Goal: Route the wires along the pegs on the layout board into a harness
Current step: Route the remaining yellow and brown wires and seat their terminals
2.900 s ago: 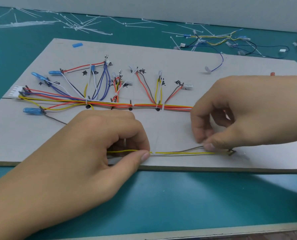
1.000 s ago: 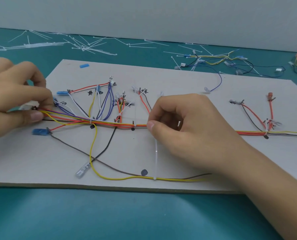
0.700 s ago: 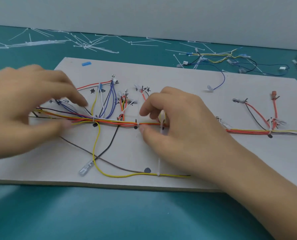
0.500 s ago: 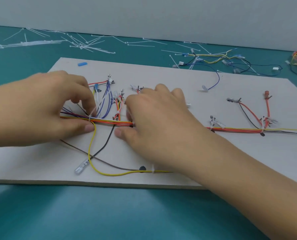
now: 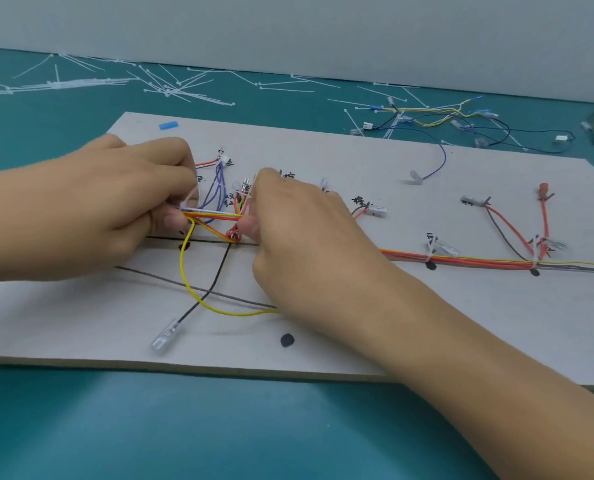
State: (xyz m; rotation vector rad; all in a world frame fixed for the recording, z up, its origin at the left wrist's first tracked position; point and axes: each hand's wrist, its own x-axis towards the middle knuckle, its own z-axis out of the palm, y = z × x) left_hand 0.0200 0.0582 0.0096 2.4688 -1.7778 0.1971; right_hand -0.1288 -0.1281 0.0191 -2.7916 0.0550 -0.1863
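Pinching the wire bundle [image 5: 212, 215] between thumbs and curled fingers, the left hand [image 5: 108, 209] and right hand [image 5: 299, 237] grip a short stretch of it over the layout board [image 5: 358, 161]. The bundle's long axis runs left to right across the board's middle and reaches the right edge. From it a yellow wire [image 5: 182, 265] loops toward the near edge, crossing a black wire [image 5: 216, 271] that ends in a clear terminal [image 5: 165, 339].

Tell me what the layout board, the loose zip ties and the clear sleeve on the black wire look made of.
The layout board: likely matte grey fibreboard or card; its front edge shows a brownish core. The zip ties: thin white strips, probably nylon plastic. The clear sleeve: translucent, slightly glossy plastic, possibly vinyl.
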